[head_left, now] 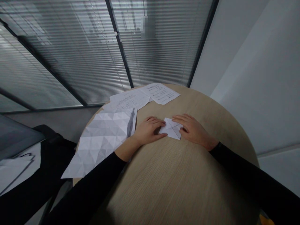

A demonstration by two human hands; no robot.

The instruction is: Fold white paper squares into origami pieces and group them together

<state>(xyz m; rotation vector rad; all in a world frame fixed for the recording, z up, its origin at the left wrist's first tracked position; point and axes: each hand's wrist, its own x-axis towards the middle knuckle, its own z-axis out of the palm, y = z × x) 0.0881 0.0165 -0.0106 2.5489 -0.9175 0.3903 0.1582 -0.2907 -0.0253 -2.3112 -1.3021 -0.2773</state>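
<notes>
A small white folded paper [172, 129] lies flat on the table, with crossing creases or flap edges meeting near its middle. My left hand [150, 129] holds its left corner, the thumb along the lower edge and the curled fingers at the upper one. At the right side, my right hand [192, 129] has its fingers along the upper right edge and its thumb near the right corner. The fingertips of both hands cover parts of the edges. Left of my left forearm, a large creased white sheet [103, 134] spreads out, its triangular fold pattern standing slightly raised.
Printed sheets [161, 93] overlap at the far edge of the round wooden table [161, 175]. The creased sheet overhangs the table's left edge. Beyond are window blinds [159, 56] and, to the right, a pale wall [257, 93]. More papers [18, 168] lie at the lower left.
</notes>
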